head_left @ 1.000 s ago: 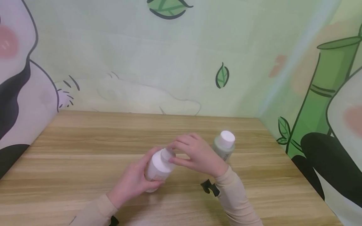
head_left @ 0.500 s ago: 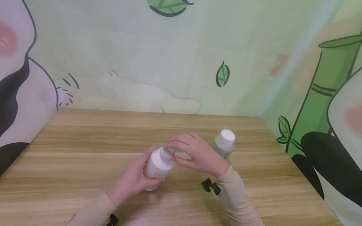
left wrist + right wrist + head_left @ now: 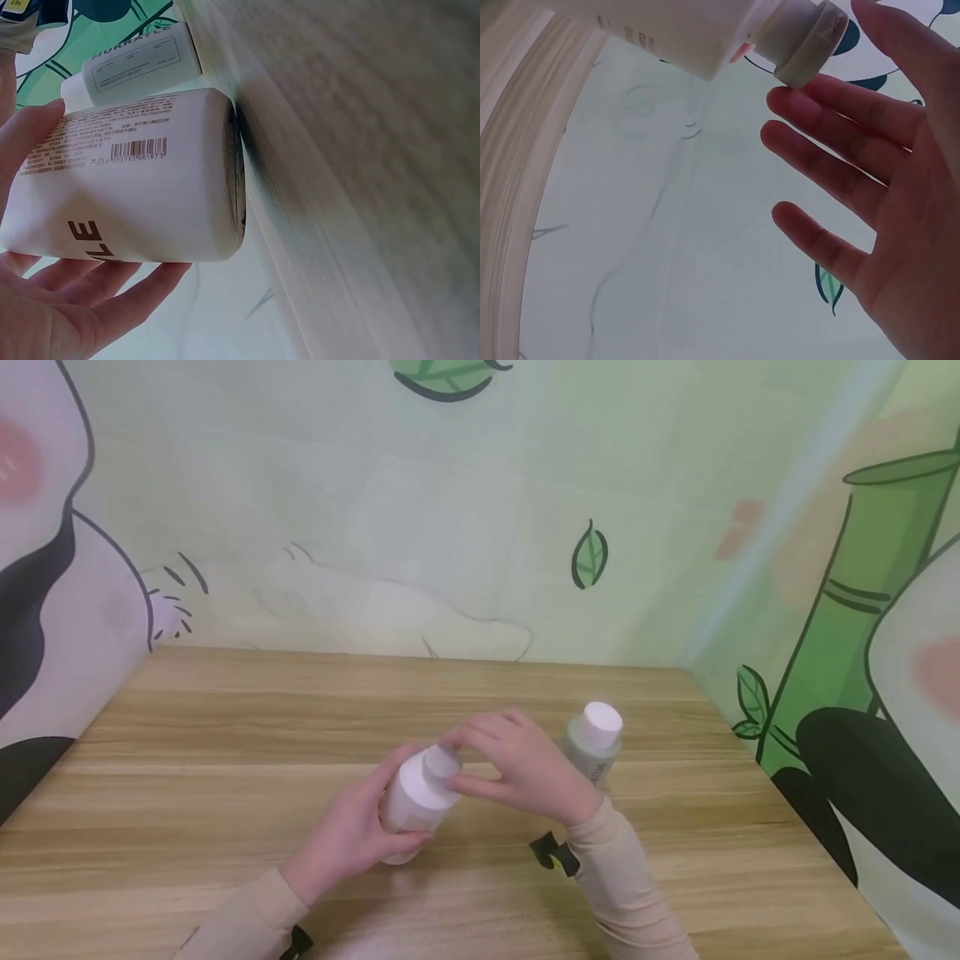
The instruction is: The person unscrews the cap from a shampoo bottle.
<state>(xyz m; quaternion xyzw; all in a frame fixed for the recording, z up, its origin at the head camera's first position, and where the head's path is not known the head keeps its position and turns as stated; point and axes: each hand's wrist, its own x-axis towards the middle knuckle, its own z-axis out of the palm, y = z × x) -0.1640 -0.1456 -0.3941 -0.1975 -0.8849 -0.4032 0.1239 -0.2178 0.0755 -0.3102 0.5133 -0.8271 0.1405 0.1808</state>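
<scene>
In the head view a white bottle (image 3: pixel 422 797) with a white cap (image 3: pixel 441 763) tilts to the right above the wooden table. My left hand (image 3: pixel 352 835) grips its body, thumb on the near side and fingers round the far side. Printed text and a barcode show on the bottle in the left wrist view, its base just over the tabletop. My right hand (image 3: pixel 517 768) pinches the cap between thumb and fingertips. In the right wrist view, the other fingers (image 3: pixel 825 240) extend loosely away from the cap.
A second bottle (image 3: pixel 592 747), pale green-grey with a white cap, stands upright behind my right hand, partly hidden by it. The wooden table (image 3: pixel 247 718) meets a wall covering (image 3: pixel 360 510) printed with pandas, leaves and bamboo. A black strap (image 3: pixel 553 853) sticks out from the right sleeve.
Both hands stay at the white bottle. The right fingertips shift slightly about the cap, while the whole scene drifts a little upward in view.
</scene>
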